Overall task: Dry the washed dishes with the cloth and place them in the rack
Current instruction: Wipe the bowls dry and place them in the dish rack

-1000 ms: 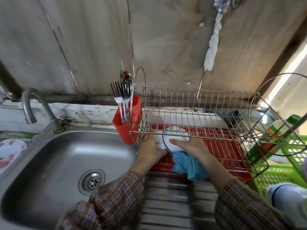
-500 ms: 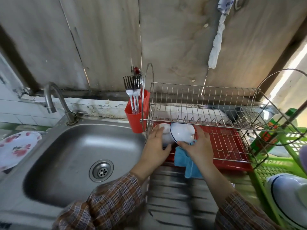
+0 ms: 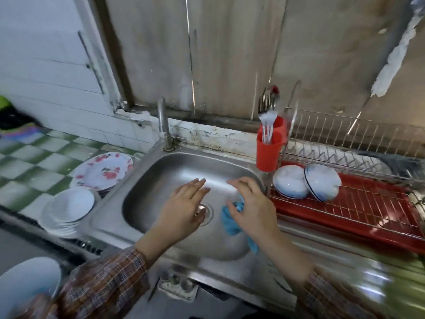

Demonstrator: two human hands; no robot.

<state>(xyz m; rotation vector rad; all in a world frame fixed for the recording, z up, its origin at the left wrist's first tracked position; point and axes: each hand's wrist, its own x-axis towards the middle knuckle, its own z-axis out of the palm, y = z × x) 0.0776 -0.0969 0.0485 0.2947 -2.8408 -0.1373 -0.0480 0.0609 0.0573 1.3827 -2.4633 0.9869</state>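
- Half a second earlier both hands were at the rack (image 3: pixel 345 127), settling a bowl. By this moment the left hand (image 3: pixel 184 210) and right hand (image 3: pixel 250 208) had pulled back and hung over the sink (image 3: pixel 170 171).
- That bowl (image 3: pixel 322 181) leaned on its edge at the rack's left end, touching a second bowl (image 3: pixel 291 181). That dish looked finished.
- The left hand was empty, its fingers straight and slightly spread. The right hand pinched the blue cloth (image 3: pixel 232 219), which hung below it.
- A stack of white bowls (image 3: pixel 69 208) and flowered plates (image 3: pixel 103 169) waited on the counter left of the sink, probably next.
- The tap (image 3: pixel 162 120) stood at the sink's back and a red cutlery cup (image 3: pixel 269 146) hung on the rack. Neither blocked the reach leftward.
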